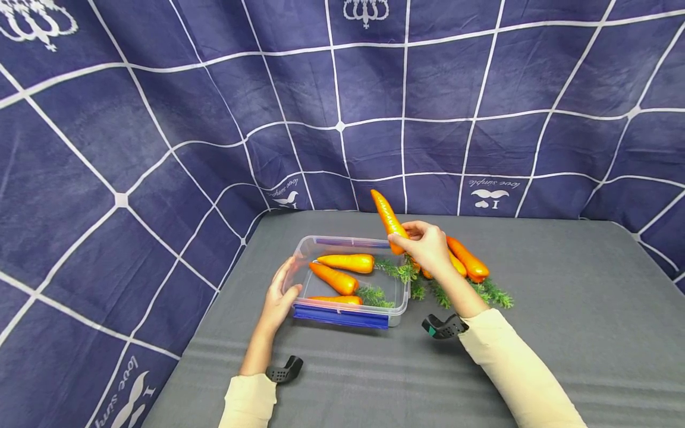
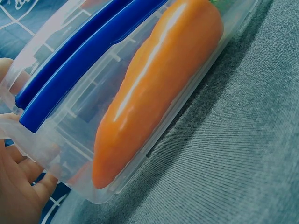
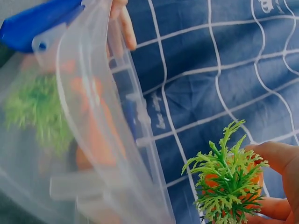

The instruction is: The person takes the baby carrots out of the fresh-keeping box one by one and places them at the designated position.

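A clear plastic box [image 1: 398, 297] with blue clips stands on the grey cloth. Inside lie three orange carrots with green tops, among them a carrot [image 2: 159, 88] along the near wall. My left hand [image 1: 279, 297] grips the box's left end, thumb at the rim and fingers along the outer wall. Above the box's right far corner, my right hand [image 1: 428, 245] pinches another carrot [image 1: 389, 217] near its thick end. That carrot tilts with its tip up and to the left, and its leafy top [image 3: 229, 186] hangs below the fingers.
Several more carrots [image 1: 471, 261] with green leaves [image 1: 495, 294] lie just right of the box, partly hidden by my right hand and forearm. A blue curtain [image 1: 439, 89] with white lines hangs behind the grey surface [image 1: 562, 309] and along the left.
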{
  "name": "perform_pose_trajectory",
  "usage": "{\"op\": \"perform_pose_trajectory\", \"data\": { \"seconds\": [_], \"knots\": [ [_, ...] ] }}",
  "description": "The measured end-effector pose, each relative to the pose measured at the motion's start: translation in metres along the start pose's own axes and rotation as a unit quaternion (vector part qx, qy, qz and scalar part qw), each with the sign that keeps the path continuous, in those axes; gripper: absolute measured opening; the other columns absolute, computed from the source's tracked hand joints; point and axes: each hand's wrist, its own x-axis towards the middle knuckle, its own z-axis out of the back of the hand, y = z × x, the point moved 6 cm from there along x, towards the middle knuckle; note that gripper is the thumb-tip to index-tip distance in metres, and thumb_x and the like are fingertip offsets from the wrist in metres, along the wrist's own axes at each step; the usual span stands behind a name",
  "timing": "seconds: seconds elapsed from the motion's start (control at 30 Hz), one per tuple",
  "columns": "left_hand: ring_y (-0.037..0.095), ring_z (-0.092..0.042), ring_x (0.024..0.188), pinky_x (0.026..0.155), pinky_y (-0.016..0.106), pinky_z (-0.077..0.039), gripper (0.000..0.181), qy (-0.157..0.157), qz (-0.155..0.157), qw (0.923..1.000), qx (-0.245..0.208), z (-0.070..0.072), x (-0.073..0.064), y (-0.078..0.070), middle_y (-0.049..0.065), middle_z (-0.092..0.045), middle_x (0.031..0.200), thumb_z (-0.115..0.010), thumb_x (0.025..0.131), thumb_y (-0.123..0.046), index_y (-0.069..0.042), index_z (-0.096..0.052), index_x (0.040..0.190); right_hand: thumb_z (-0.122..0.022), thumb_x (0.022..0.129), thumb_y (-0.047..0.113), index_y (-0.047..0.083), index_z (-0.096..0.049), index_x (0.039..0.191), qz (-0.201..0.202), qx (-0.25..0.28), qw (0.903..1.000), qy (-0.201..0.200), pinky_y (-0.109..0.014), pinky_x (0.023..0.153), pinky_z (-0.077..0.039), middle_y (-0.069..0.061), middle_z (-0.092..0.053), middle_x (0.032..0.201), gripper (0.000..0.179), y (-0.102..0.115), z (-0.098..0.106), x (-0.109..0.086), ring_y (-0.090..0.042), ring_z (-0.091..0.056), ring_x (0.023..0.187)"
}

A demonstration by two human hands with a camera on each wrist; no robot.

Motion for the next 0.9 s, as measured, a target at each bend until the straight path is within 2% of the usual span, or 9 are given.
{"op": "perform_pose_trajectory", "data": {
  "seconds": [0.27, 0.33, 0.57, 0.9],
  "knots": [
    [0.047, -0.032, 0.135, 0.114, 0.051, -0.022, 0.063, -0.001, -0.004, 0.9999, 0.013, 0.001, -0.001, 0.000, 0.030, -0.028, 0.151, -0.048, 0.086, 0.015, 0.010, -0.031, 0.146, -0.079, 0.081, 0.030, -0.004, -0.068, 0.113, -0.038, -0.003, 0.9991, -0.020, -0.018, 0.066, -0.051, -0.019, -0.071, 0.101, 0.048, -0.026, 0.026, 0.000, -0.029, -0.069, 0.087],
    [0.047, -0.032, 0.136, 0.114, 0.048, -0.023, 0.064, -0.002, -0.004, 0.9999, 0.010, 0.001, -0.001, 0.000, 0.029, -0.028, 0.151, -0.049, 0.085, 0.015, 0.010, -0.031, 0.146, -0.079, 0.081, 0.032, -0.004, -0.068, 0.113, -0.047, -0.008, 0.9986, -0.025, -0.017, 0.063, -0.051, -0.020, -0.071, 0.101, 0.049, -0.032, 0.033, -0.001, -0.026, -0.069, 0.085],
    [0.047, -0.032, 0.135, 0.115, 0.041, -0.025, 0.065, 0.000, -0.008, 1.0000, 0.000, 0.001, -0.001, 0.000, 0.029, -0.028, 0.151, -0.048, 0.084, 0.017, 0.011, -0.031, 0.146, -0.078, 0.081, 0.036, -0.004, -0.069, 0.113, -0.058, -0.031, 0.9968, -0.046, -0.014, 0.060, -0.049, -0.021, -0.071, 0.099, 0.052, -0.050, 0.058, -0.007, 0.004, -0.060, 0.069],
    [0.048, -0.030, 0.136, 0.114, 0.049, -0.022, 0.064, 0.002, -0.006, 1.0000, 0.006, 0.000, 0.000, -0.001, 0.030, -0.027, 0.151, -0.048, 0.085, 0.016, 0.011, -0.030, 0.146, -0.076, 0.082, 0.041, -0.005, -0.067, 0.116, -0.107, -0.047, 0.9913, -0.060, -0.019, 0.053, -0.049, -0.022, -0.070, 0.102, 0.057, -0.076, 0.086, -0.019, 0.006, -0.058, 0.063]
  ]
}}
